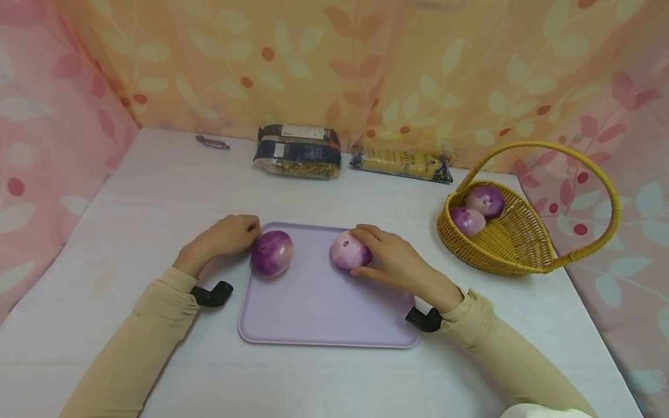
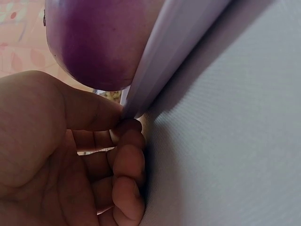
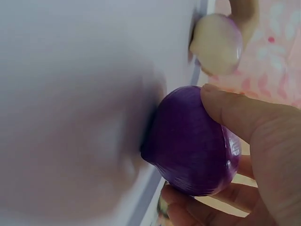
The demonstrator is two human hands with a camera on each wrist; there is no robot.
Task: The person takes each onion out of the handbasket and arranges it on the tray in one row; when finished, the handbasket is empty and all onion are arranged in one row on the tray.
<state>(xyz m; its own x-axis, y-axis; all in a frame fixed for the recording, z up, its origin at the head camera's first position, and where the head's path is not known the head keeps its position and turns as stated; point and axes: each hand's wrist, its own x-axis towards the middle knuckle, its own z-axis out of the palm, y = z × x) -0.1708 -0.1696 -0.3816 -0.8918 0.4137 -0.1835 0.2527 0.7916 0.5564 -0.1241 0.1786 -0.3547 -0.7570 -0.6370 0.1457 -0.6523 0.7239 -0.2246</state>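
A lilac tray [image 1: 324,316] lies flat on the white table, with two purple-and-white onions on it. My left hand [image 1: 230,237] pinches the tray's upper left rim between thumb and curled fingers, as the left wrist view shows up close. Right beside it sits one onion [image 1: 272,253], mostly purple. My right hand [image 1: 392,258] holds the other onion [image 1: 351,251] over the right half of the tray. Thumb and fingers wrap its sides in the right wrist view, where this onion [image 3: 190,141] shows a pointed tip toward the tray surface.
To the right stands a yellow wicker basket [image 1: 493,261] with a tall handle and two more onions [image 1: 485,201] inside. Along the back lie a dark food packet [image 1: 298,152], a yellow packet [image 1: 401,164] and a small metal utensil [image 1: 212,143]. Patterned curtains [image 1: 334,64] enclose the table.
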